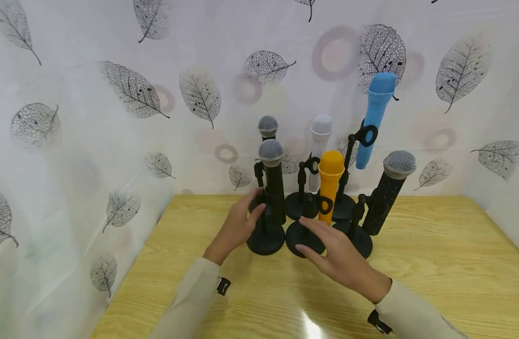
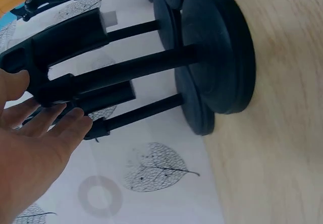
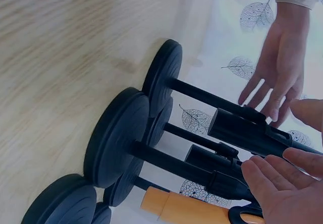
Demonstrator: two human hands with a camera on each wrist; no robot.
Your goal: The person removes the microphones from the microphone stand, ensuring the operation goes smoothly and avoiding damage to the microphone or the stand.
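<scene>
Six-odd bases aside, several microphones stand clipped on black desk stands, grouped on the table. At the front left is a black microphone (image 1: 275,183) with a silver mesh head; my left hand (image 1: 235,226) is at its stand (image 2: 136,72), thumb and fingers spread about the clip joint without a visible grip. My right hand (image 1: 341,256) is by the front middle stand (image 3: 171,162), which bears a yellow microphone (image 1: 330,174). Its fingers are extended and hold nothing; contact with the stand cannot be made out.
Behind stand another black microphone (image 1: 267,126), a white microphone (image 1: 321,129) and a tall, tilted blue microphone (image 1: 374,113). A black microphone (image 1: 388,193) leans at the front right. The wooden table (image 1: 445,263) meets a leaf-patterned sheet (image 1: 225,42) at the back.
</scene>
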